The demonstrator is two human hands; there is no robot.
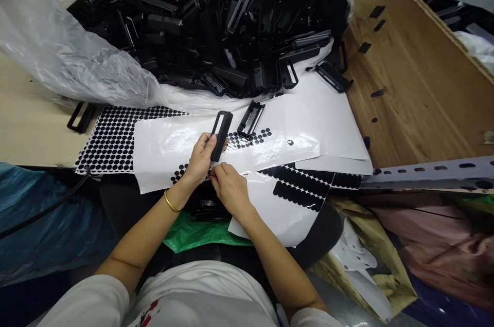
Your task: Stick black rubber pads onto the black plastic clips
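My left hand (201,156) grips a black plastic part with a long slot (222,134), held upright above a white backing sheet (165,137). Close beside it, my right hand (230,188) has its fingertips pinched together near the sheet's front edge; whatever they hold is too small or hidden to make out. Round black stickers (178,174) sit on the sheet left of my left wrist, and more stickers (264,135) lie right of the held part. A second black slotted part (251,119) rests on the sheet just behind these.
A big heap of black plastic parts (231,29) in clear plastic wrap (116,77) fills the back. Sheets full of black dots (119,137) lie at the left and dark sticker rows (301,188) at front right. A wooden board (409,65) rises on the right.
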